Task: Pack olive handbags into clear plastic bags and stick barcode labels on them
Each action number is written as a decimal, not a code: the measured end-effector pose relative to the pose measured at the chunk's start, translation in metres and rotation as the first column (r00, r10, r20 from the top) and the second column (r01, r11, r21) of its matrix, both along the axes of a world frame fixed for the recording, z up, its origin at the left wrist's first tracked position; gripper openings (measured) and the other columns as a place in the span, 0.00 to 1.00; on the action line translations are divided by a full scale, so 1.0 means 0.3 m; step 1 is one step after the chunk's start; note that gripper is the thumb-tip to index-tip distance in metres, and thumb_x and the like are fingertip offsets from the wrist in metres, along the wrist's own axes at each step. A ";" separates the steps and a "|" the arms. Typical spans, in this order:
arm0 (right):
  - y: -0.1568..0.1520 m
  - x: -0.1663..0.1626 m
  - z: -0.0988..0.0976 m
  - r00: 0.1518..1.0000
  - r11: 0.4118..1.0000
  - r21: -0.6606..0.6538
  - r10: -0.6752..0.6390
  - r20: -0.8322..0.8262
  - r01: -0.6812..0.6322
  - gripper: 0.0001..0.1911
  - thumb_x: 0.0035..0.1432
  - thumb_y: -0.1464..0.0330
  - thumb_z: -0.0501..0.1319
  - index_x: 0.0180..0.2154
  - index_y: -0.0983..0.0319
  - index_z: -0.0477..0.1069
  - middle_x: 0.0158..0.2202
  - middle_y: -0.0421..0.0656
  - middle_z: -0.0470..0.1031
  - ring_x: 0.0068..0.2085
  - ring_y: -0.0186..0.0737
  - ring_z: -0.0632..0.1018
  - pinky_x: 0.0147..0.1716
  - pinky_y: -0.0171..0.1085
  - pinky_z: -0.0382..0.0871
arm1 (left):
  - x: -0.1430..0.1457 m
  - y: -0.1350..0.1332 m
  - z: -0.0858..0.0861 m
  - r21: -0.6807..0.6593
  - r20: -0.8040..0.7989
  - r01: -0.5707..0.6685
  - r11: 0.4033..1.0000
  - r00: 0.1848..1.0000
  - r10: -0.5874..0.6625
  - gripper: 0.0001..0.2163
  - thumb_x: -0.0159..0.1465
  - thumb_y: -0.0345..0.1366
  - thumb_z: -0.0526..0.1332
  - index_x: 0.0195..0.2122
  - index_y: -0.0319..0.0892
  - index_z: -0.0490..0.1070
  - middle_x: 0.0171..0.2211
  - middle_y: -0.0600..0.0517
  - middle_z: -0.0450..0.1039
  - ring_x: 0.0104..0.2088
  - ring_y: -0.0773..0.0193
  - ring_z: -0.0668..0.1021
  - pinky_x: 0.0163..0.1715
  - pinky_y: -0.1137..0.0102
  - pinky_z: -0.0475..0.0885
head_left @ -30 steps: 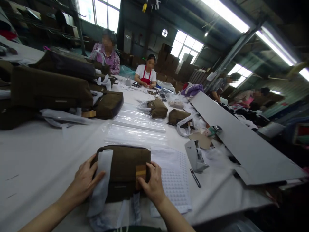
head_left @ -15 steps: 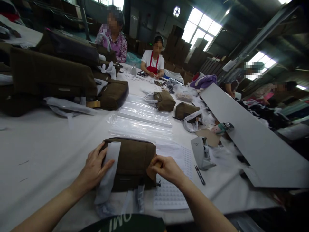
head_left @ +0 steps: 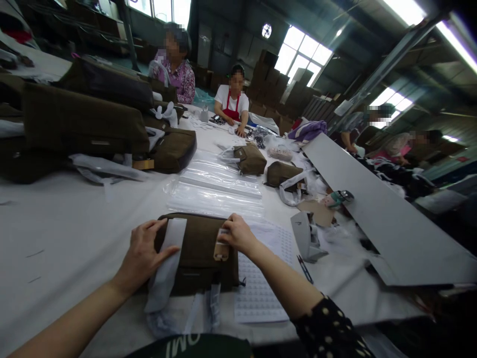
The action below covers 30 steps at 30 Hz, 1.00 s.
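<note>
With the clock face centred on the olive-brown bag [head_left: 199,251] and 12 pointing away from the wearer, the bag lies on the white-covered table [head_left: 70,238] close in front of the body, between the two hands. At 9 o'clock the left hand [head_left: 143,251] is widely spread, its fingers against the bag's end and upper corner, its thumb reaching across a pale wrapped strap [head_left: 171,258] that runs down the bag's left part; how firmly it presses cannot be told. At 2 o'clock the right hand [head_left: 238,232] is drawn together in a pinch, thumb and fingers nearly meeting on the upper part of a small tan tag [head_left: 221,252], which hangs over the bag's right part. The fingers hide the tag's top. A dark zipper pull [head_left: 242,282] sticks out at 4 o'clock, and pale wrapped strips [head_left: 214,303] trail from the bag's near edge at 6. A printed sheet [head_left: 261,298] lies just beside the bag at 3 to 4 o'clock, partly beneath the right forearm. Beyond it, at 3, stands a grey dispenser [head_left: 301,236] with dark snips [head_left: 305,269] near its base. Clear plastic sleeves [head_left: 216,191] lie flat at 12 to 1, and a heap of brown bags [head_left: 85,119] rises between 10 and 11.
</note>
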State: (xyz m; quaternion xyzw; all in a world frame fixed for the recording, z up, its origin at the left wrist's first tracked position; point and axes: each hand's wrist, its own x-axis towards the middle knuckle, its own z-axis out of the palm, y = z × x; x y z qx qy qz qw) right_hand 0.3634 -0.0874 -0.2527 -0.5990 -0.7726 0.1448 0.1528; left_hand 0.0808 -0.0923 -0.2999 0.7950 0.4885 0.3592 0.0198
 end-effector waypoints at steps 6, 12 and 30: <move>-0.029 -0.032 -0.101 0.998 0.979 0.195 0.061 -0.030 -0.054 0.21 0.53 0.73 0.61 0.50 0.62 0.68 0.50 0.48 0.68 0.54 0.45 0.66 0.55 0.44 0.60 | 0.035 -0.034 0.046 0.176 -0.343 0.291 0.941 0.914 -0.218 0.16 0.64 0.28 0.52 0.52 0.41 0.66 0.53 0.42 0.66 0.55 0.53 0.67 0.55 0.59 0.62; -0.087 -0.108 -0.157 0.994 0.982 0.166 0.077 0.077 -0.089 0.25 0.61 0.68 0.52 0.59 0.67 0.57 0.61 0.50 0.57 0.63 0.47 0.55 0.62 0.50 0.45 | 0.127 -0.007 -0.029 0.024 -0.452 0.181 0.983 0.879 -0.151 0.28 0.64 0.48 0.50 0.59 0.31 0.58 0.61 0.37 0.55 0.62 0.47 0.56 0.59 0.51 0.53; -0.045 -0.110 -0.242 0.996 0.980 0.184 0.061 0.062 -0.072 0.37 0.58 0.50 0.53 0.62 0.62 0.49 0.64 0.49 0.49 0.65 0.50 0.49 0.62 0.54 0.41 | 0.121 0.077 -0.086 -0.138 -0.374 0.261 0.956 0.880 -0.294 0.25 0.62 0.48 0.53 0.60 0.46 0.58 0.61 0.47 0.57 0.61 0.48 0.59 0.57 0.49 0.55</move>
